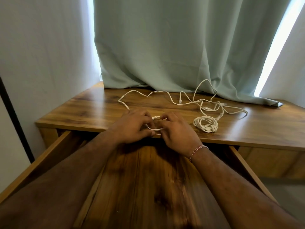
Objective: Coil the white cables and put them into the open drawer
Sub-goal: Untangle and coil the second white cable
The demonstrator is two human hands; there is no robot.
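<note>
A long white cable point(168, 95) snakes across the back of the wooden desk. Its near end, with a plug, is bent into a small loop between my hands at the desk's front edge. My left hand point(132, 126) pinches the plug end of that loop. My right hand point(176, 131) pinches the loop's lower strand. A coiled white cable point(205, 123) lies on the desk to the right of my hands. More loose white cable point(222, 108) is tangled behind it. The open drawer point(54, 149) sits below my forearms, its wooden bottom showing.
A pale green curtain point(165, 47) hangs down onto the desk's back edge. A white wall and a black pole point(14, 116) stand at the left. The desk top point(92, 109) reaches to the right past the cables.
</note>
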